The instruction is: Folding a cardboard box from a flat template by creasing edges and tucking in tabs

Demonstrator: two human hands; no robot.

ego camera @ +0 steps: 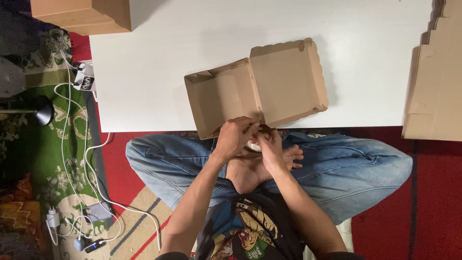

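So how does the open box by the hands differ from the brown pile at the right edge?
The open cardboard box is folded into shape, with raised walls and its lid spread open; the stack of flat cardboard is unfolded sheets, stepped at the top. The box lies on the white table with both hands at its near edge; nobody touches the stack, which is cut off by the picture's edge. Both are plain brown cardboard.

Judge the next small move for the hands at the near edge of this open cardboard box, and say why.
Probably press the near-edge flap down into place. Both the left hand and right hand pinch the near edge of the cardboard box by the hinge fold, while its other walls already stand up on the white table.
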